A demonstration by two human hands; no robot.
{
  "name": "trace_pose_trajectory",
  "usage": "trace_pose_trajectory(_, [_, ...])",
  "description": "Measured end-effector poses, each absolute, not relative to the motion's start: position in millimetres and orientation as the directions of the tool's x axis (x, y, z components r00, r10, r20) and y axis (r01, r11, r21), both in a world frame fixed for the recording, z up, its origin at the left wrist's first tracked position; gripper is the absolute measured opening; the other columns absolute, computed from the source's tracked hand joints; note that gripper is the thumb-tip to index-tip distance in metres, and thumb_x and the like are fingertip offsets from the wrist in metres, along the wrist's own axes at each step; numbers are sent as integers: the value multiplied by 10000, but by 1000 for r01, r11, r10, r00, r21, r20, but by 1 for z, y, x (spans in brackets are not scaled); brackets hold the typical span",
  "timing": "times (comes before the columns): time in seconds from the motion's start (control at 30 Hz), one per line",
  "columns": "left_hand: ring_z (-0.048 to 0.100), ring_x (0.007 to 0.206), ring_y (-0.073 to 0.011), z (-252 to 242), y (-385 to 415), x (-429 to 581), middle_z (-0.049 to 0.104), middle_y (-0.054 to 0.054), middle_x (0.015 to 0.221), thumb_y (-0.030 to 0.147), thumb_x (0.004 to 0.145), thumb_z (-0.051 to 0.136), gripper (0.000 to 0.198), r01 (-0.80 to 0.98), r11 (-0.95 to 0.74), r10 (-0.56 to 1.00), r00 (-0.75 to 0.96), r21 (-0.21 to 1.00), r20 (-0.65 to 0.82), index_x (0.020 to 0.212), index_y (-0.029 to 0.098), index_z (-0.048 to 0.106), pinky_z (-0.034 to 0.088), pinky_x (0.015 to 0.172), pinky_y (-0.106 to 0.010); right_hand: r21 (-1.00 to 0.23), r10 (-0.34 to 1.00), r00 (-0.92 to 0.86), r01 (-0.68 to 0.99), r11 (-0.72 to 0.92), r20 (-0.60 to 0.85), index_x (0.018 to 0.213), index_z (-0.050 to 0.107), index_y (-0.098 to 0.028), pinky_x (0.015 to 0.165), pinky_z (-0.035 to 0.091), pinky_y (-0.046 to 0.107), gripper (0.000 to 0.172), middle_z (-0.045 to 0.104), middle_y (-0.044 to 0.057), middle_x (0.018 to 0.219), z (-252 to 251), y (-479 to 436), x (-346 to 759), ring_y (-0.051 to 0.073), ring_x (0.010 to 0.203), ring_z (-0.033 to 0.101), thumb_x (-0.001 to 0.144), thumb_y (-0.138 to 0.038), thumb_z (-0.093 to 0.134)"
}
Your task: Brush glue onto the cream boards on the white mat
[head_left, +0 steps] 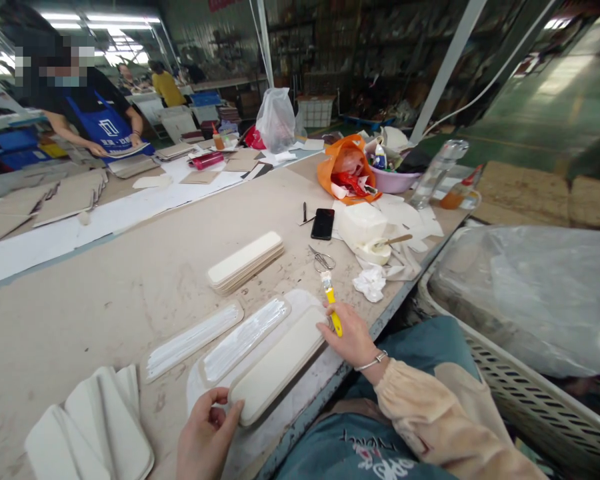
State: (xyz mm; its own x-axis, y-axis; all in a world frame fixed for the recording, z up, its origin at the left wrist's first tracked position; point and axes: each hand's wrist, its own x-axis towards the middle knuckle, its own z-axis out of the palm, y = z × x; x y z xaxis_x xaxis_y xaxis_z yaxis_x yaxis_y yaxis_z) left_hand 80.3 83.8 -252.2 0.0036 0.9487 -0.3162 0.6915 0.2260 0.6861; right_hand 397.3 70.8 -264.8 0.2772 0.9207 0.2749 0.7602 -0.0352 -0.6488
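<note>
A long cream board with rounded ends [280, 365] lies on a white sheet at the table's near edge. My left hand [205, 433] pinches its near end between thumb and fingers. My right hand [349, 337] rests on its far end and grips a yellow-handled brush [332, 308] with white bristles pointing away. Two boards streaked with white glue [245, 339] [193, 340] lie just left of it. A stack of like boards [246, 261] sits farther back.
Scissors [321, 259], a black phone [323, 223], a glue bowl with stick [380, 249] and crumpled cloth [370, 283] lie to the right. White covers [97, 423] are piled near left. An orange bag [347, 170] and bottle stand behind. A person in a blue apron [100, 127] works far left.
</note>
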Motion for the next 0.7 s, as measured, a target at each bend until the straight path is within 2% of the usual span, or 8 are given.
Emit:
trace_pose_trajectory(0.17, [578, 661, -198, -248, 79, 83, 603, 14, 667, 590, 606, 686, 459, 591, 207, 971, -26, 780, -238, 836, 209, 573, 444, 660, -315, -724, 927, 255, 689, 24, 274, 889, 472, -241, 907, 451, 410, 217, 645, 65, 1113, -268, 71, 399, 240, 1063, 569, 750, -199, 633])
trace_pose_trajectory(0.27, [579, 705, -174, -245, 77, 89, 599, 12, 710, 506, 612, 728, 396, 384, 249, 964, -8, 889, -266, 801, 199, 564, 467, 669, -276, -748, 931, 233, 661, 59, 280, 884, 473, -239, 903, 454, 410, 203, 639, 64, 1106, -269, 71, 402, 235, 1071, 570, 752, -199, 622])
trace_pose_trajectory(0.37, [549, 680, -131, -241, 77, 96, 581, 28, 703, 419, 601, 773, 366, 173, 298, 954, -6, 939, -301, 791, 194, 556, 463, 624, -218, -776, 932, 233, 626, 75, 277, 891, 475, -238, 900, 458, 415, 205, 634, 62, 1090, -271, 72, 405, 234, 1064, 580, 749, -204, 618])
trace_pose_trajectory(0.57, [514, 587, -97, -236, 86, 104, 575, 46, 662, 347, 584, 803, 356, -175, 418, 908, 58, 892, -414, 813, 200, 573, 437, 524, -195, -888, 911, 328, 453, 79, 248, 877, 448, -236, 911, 456, 418, 215, 649, 56, 1064, -270, 71, 410, 223, 1019, 616, 754, -238, 623])
trace_pose_trajectory(0.63, [541, 601, -103, -232, 89, 107, 596, 41, 686, 321, 593, 798, 336, -234, 451, 892, 83, 861, -445, 821, 201, 583, 446, 518, -200, -928, 899, 372, 362, 90, 233, 872, 440, -235, 858, 484, 378, 220, 648, 44, 1014, -268, 70, 411, 195, 925, 631, 762, -264, 629])
trace_pose_trajectory(0.7, [601, 699, -136, -227, 92, 110, 638, 20, 757, 295, 594, 794, 322, -263, 475, 879, 99, 840, -467, 828, 196, 596, 477, 551, -215, -960, 883, 419, 258, 105, 209, 873, 436, -237, 760, 513, 323, 243, 632, 30, 977, -264, 69, 411, 159, 807, 619, 759, -291, 643])
